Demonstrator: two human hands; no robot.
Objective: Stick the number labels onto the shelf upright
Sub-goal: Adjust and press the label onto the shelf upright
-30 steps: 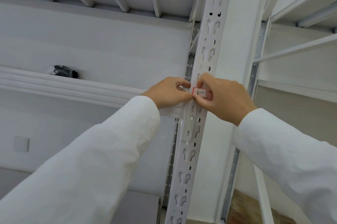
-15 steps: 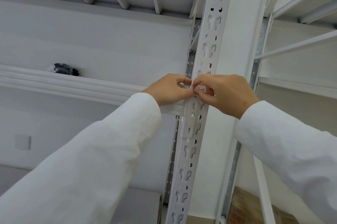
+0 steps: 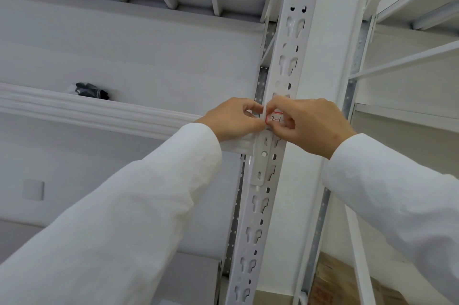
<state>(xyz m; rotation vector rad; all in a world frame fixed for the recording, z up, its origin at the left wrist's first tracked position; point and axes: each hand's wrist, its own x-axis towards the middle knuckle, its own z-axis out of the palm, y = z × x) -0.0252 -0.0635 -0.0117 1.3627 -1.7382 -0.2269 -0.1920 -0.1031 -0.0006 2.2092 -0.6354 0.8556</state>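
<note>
A red-bordered number label (image 3: 274, 119) is pinched against the white shelf upright (image 3: 285, 56) by the left hand (image 3: 233, 118) and right hand (image 3: 310, 126); more of its writing is uncovered than half a second ago; a dark bundle (image 3: 90, 91) is seen on the shelf.

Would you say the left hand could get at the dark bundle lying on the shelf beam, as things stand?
Probably yes. The dark bundle lies in the open atop the shelf beam, left of the left hand, with nothing between them. But that hand is busy at the label on the upright, and would need to let go.
</note>
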